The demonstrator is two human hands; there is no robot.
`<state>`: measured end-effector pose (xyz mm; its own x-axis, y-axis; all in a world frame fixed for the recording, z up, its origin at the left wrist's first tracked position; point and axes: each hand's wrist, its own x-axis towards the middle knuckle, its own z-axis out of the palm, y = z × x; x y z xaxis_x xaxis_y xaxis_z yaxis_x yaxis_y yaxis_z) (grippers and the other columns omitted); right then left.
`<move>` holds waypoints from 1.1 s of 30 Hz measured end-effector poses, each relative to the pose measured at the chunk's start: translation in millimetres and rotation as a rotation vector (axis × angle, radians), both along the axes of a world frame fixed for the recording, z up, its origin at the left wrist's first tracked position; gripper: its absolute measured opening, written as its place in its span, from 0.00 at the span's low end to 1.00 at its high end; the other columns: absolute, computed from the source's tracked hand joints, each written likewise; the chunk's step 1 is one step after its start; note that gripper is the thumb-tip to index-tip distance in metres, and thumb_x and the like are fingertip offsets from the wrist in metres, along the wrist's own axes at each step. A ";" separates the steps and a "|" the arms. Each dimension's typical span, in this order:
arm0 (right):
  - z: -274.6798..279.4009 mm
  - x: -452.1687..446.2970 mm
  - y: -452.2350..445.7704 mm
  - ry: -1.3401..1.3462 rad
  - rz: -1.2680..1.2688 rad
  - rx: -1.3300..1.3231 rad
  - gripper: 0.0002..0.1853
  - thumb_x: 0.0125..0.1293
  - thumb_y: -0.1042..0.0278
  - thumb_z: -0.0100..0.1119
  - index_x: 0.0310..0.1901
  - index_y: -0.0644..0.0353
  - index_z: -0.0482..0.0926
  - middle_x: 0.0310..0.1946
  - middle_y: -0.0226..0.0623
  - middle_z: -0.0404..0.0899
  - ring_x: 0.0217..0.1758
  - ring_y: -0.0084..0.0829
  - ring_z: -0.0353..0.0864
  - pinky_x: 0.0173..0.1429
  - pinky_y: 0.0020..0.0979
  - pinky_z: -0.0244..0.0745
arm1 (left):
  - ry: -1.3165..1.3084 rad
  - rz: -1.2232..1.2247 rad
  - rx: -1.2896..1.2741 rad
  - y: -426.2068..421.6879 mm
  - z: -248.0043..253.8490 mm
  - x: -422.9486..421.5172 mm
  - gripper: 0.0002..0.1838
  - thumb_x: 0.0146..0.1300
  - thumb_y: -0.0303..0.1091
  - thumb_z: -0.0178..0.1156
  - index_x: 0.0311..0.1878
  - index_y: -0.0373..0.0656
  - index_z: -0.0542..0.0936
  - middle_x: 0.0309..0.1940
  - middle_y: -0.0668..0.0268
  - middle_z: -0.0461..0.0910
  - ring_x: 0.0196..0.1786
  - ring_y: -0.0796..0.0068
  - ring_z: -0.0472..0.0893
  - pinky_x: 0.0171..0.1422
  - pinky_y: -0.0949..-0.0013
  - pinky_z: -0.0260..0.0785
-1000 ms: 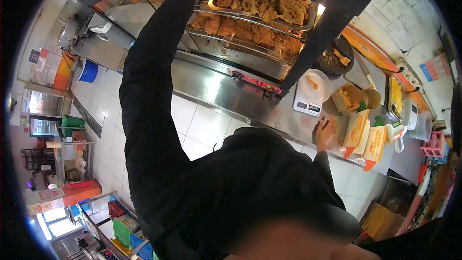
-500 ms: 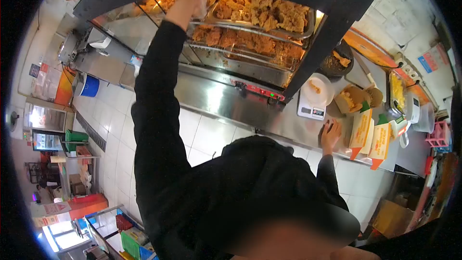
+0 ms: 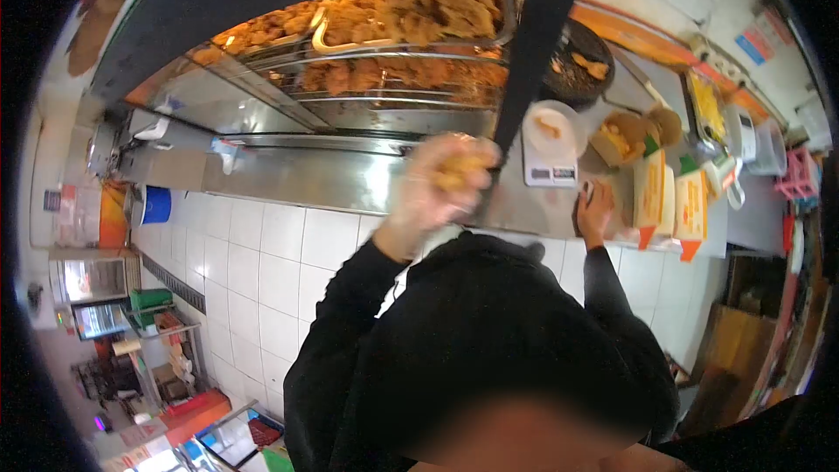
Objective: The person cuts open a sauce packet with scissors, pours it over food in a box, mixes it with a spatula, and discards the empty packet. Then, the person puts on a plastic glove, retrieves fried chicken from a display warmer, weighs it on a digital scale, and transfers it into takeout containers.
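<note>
My left hand (image 3: 441, 188), in a clear plastic glove and slightly blurred, is closed around a piece of fried food (image 3: 456, 173) in front of the warming cabinet. On the steel counter (image 3: 516, 210), my bare right hand (image 3: 596, 212) rests with its fingers apart, holding nothing. Just above it stands a digital scale (image 3: 551, 173) with a white plate (image 3: 564, 135) and a small fried piece (image 3: 548, 128) on top. An open carton (image 3: 615, 140) with food inside is up and to the right of my right hand.
The cabinet holds trays of fried food (image 3: 428, 13) on racks. A dark round pan (image 3: 572, 65) sits behind the scale. Printed boxes (image 3: 654, 194) stand right of my right hand, near a tray of yellow food (image 3: 706, 109). A blue bin (image 3: 156, 204) is far left.
My left hand has come out of the cabinet, down and to the right, with fried food in it. The view has shifted; my right hand has stayed on the counter beside the scale.
</note>
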<state>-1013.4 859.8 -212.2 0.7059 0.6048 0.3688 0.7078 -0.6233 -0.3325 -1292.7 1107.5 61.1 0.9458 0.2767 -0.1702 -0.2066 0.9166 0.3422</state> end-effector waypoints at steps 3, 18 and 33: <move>11.2 -5.4 -1.5 -0.033 -0.007 -0.017 0.20 0.63 0.60 0.55 0.55 0.57 0.72 0.49 0.46 0.72 0.55 0.47 0.69 0.59 0.46 0.63 | 0.282 -0.082 -0.005 -57.5 -54.5 78.5 0.09 0.66 0.37 0.56 0.37 0.41 0.76 0.38 0.57 0.79 0.30 0.73 0.78 0.24 0.75 0.70; 6.6 0.7 -1.5 0.065 0.056 0.073 0.21 0.63 0.60 0.56 0.56 0.58 0.72 0.50 0.45 0.73 0.57 0.46 0.69 0.60 0.46 0.61 | 0.059 0.709 2.171 -33.2 -17.0 74.3 0.12 0.53 0.40 0.63 0.39 0.46 0.81 0.42 0.60 0.81 0.49 0.59 0.79 0.56 0.60 0.69; 3.5 4.5 0.1 0.080 0.047 0.046 0.20 0.65 0.56 0.54 0.56 0.54 0.72 0.54 0.41 0.73 0.60 0.44 0.69 0.60 0.45 0.64 | 1.008 0.892 2.840 170.8 176.7 14.4 0.21 0.62 0.37 0.55 0.57 0.39 0.73 0.52 0.48 0.75 0.54 0.49 0.74 0.56 0.54 0.66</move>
